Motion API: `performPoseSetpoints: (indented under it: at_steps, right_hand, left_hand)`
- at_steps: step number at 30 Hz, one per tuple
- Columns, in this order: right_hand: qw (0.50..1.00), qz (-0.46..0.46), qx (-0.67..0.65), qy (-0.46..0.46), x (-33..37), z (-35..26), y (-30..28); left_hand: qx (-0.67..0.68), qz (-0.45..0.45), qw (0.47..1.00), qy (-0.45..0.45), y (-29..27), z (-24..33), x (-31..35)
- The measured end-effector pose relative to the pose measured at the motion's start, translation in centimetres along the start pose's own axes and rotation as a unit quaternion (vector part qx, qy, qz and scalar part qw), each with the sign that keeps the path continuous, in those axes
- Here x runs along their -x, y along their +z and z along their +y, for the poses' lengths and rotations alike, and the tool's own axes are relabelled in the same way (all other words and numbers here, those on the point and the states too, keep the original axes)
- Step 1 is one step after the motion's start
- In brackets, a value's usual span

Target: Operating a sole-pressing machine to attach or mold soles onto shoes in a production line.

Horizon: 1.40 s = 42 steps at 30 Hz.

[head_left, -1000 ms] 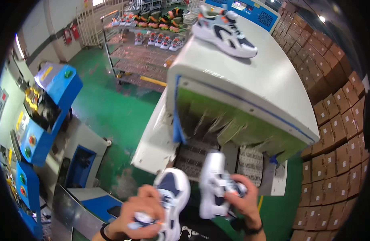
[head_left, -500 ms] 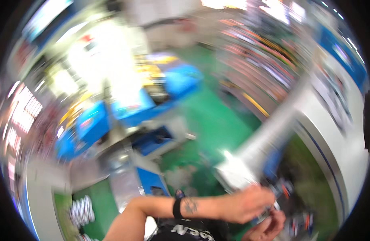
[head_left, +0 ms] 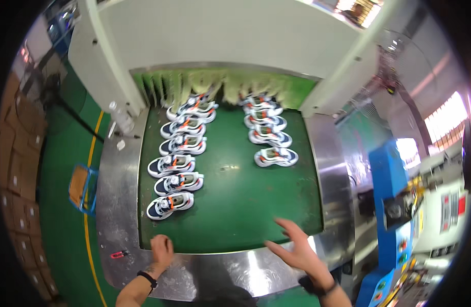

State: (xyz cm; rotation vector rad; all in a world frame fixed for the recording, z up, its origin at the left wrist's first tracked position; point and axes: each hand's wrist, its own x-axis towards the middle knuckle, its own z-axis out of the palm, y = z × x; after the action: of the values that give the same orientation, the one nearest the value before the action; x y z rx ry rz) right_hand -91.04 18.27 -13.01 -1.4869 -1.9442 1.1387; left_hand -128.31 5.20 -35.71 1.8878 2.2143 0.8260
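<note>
My left hand is over the near left edge of a green conveyor belt, its fingers curled in and nothing seen in them. Just beyond it lies the nearest sneaker of the left column, white and navy with orange accents. At the near right edge of the belt my right hand hovers empty, thumb and fingers spread apart. Several matching sneakers stand in the left column. A shorter right column ends nearest me with another sneaker. The farthest ones reach the green fringe curtain.
A metal frame borders the belt, with a red cutter and a clear bottle on its left. A blue stool and stacked cartons stand further left. Blue machinery is at the right.
The view has swung from blurred machines and green floor to the belt with sneakers. My hands, close together at the lower right before, are now apart at the belt's near edge.
</note>
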Motion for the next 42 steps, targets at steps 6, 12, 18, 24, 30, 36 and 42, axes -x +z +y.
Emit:
performPoseSetpoints:
  at_steps: [6, 12, 18, 24, 30, 36, 42]
  right_hand:
    - [0.89, -0.195, 0.215, -0.351, -20.3, 5.2, 24.8]
    - [0.958, -0.117, 0.068, -0.252, -19.2, 5.7, 26.2]
    - [0.933, -0.149, -0.238, 0.224, -0.6, 10.7, 9.2]
    - [0.944, 0.061, -0.319, 0.064, 12.2, 9.5, -3.7]
    - [0.907, 0.258, -0.309, -0.123, 23.7, 9.5, -10.3]
    - [0.743, 0.423, -0.508, 0.104, 51.8, 22.6, -15.1]
    - [0.534, 0.749, -0.375, 0.11, 71.4, 21.5, -20.2]
  left_hand:
    - [0.062, -0.048, 0.994, -0.076, 3.8, -1.3, 1.7]
    - [0.008, -0.048, 0.988, -0.144, 4.1, -1.9, 1.6]
    - [0.222, -0.081, 0.918, -0.318, 2.3, 2.5, -2.9]
    - [0.78, -0.193, 0.595, 0.006, 2.0, 32.1, -5.1]
    - [0.723, -0.491, 0.486, 0.025, 1.9, 46.9, 0.8]
    - [0.611, -0.518, 0.569, 0.184, 4.6, 65.3, 19.2]
    - [0.434, -0.645, 0.521, 0.353, 7.8, 87.3, 25.8]
